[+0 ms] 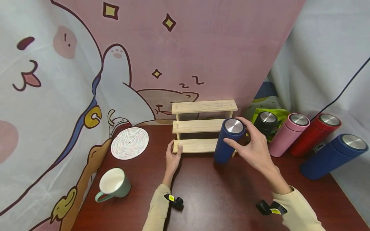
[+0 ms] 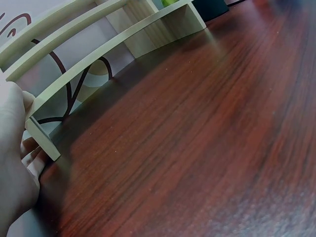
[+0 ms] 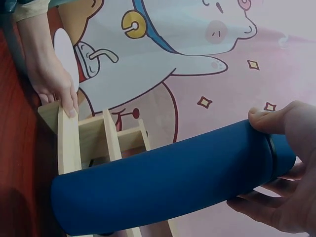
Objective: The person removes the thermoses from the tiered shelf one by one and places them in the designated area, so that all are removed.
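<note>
My right hand [image 1: 256, 146] grips a blue thermos flask [image 1: 222, 146] near its silver lid, thumb on one side and fingers on the other. The flask is nearly upright in front of the right part of a three-tier wooden shelf [image 1: 196, 146], hiding some of its two lower boards. At the shelf's left end, my left hand [image 1: 172, 158] holds the lowest board, thumb on top and fingers around the side. In the left wrist view, the left hand [image 2: 17, 148] wraps that corner by the shelf's leg. The right wrist view shows the flask [image 3: 163, 185] slanting across the shelf boards.
Black [image 1: 265, 123], pink [image 1: 288, 134], red [image 1: 315, 134] and another blue flask [image 1: 332, 157] stand along the right, with a green packet [image 1: 283, 112] behind. At left are a round woven mat [image 1: 130, 143] and a pale green mug [image 1: 122, 187]. A patterned cloth [image 1: 225, 48] hangs behind the table.
</note>
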Demonstrator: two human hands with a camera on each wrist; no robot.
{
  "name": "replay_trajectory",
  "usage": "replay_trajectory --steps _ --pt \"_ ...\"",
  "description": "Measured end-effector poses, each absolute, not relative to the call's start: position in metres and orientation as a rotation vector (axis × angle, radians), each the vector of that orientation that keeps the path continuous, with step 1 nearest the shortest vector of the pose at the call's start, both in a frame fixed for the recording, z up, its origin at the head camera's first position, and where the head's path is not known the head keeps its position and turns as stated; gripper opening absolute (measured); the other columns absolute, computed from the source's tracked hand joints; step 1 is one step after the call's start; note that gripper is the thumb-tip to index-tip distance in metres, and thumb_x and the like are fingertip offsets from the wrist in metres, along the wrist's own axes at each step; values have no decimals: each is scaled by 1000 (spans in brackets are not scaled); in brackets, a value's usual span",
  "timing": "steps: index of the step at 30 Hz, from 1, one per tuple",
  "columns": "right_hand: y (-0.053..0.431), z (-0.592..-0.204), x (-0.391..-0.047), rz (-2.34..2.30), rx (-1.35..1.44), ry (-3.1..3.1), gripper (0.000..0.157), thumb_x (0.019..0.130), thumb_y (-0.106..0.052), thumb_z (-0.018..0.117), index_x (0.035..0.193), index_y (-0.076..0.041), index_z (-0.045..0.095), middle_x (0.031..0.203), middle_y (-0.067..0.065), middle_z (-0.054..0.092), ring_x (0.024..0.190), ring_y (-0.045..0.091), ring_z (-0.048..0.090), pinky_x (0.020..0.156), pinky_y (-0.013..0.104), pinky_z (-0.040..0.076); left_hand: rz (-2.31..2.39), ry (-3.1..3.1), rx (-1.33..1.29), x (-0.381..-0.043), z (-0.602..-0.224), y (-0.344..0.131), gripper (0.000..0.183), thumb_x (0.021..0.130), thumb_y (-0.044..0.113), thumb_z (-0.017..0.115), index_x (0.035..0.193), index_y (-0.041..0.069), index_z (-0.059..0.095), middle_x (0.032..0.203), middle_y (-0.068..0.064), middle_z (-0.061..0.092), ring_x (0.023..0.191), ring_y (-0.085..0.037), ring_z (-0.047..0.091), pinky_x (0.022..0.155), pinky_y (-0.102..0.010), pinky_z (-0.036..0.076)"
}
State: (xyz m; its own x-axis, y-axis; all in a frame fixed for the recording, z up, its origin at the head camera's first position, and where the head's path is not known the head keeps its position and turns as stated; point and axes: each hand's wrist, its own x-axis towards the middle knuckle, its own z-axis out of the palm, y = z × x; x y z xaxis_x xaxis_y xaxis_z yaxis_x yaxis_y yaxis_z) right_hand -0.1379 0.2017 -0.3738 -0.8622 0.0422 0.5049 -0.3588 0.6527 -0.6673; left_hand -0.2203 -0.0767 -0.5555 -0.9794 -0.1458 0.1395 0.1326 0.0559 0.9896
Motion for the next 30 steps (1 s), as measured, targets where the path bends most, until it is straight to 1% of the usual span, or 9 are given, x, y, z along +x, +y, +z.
replay_trajectory --steps 6,11,14,20,22,23,26,29,30 --pt "217 -371 -129 1098 201 -2366 78 78 -20 89 147 -15 52 129 12 67 107 19 64 83 3 42 -2027 -2136 22 -228 -569 -77 58 98 7 66 148 -7 42 134 -27 59 119 -32 59 93 -31 52" --pt "231 -366 -123 1068 152 -2331 79 77 -18 90 147 -17 53 128 14 68 103 -7 56 83 2 40 -1997 -2134 50 -238 -587 -76 58 99 8 65 149 -5 41 135 -27 59 117 -32 60 89 -26 52" --pt "242 -363 -120 1066 136 -2315 80 76 -15 90 147 -17 52 128 17 67 97 -16 50 80 1 40 -1979 -2132 49 -238 -590 -75 58 99 11 66 150 -2 42 135 -25 60 117 -31 60 91 -28 52" --pt "261 -358 -111 1056 79 -2322 81 76 -15 90 148 -15 52 127 22 67 90 -25 50 77 -2 41 -1948 -2070 -34 -237 -593 -74 58 98 18 68 146 -6 45 129 -26 61 111 -25 62 88 -29 55" --pt "266 -357 -108 1044 40 -2341 80 77 -18 89 148 -17 51 125 22 67 89 -25 50 76 -2 41 -1944 -2057 -49 -237 -593 -75 58 97 19 68 145 -6 45 126 -26 62 109 -22 63 86 -26 55" --pt "269 -357 -106 1040 28 -2352 80 78 -19 89 149 -18 51 126 22 67 88 -21 55 76 -2 41 -1945 -2057 -49 -237 -593 -75 58 97 18 68 145 -6 45 126 -25 62 108 -21 63 85 -25 54" --pt "278 -358 -103 1016 -23 -2380 80 79 -22 88 150 -23 50 118 10 69 82 -17 57 72 -2 41 -1967 -2083 -17 -237 -591 -76 59 98 18 67 147 -4 44 128 -23 62 111 -24 62 87 -26 54" --pt "288 -361 -98 978 -64 -2394 80 79 -23 88 150 -24 50 101 -14 64 75 -12 56 68 -1 40 -1991 -2122 32 -237 -591 -76 58 99 17 67 150 1 44 133 -22 60 117 -28 60 91 -30 53" --pt "292 -363 -97 965 -86 -2396 80 79 -23 88 149 -25 50 98 -22 59 74 -17 51 67 0 40 -1994 -2134 48 -236 -591 -76 58 99 17 66 150 2 44 135 -21 60 119 -29 59 92 -31 52"
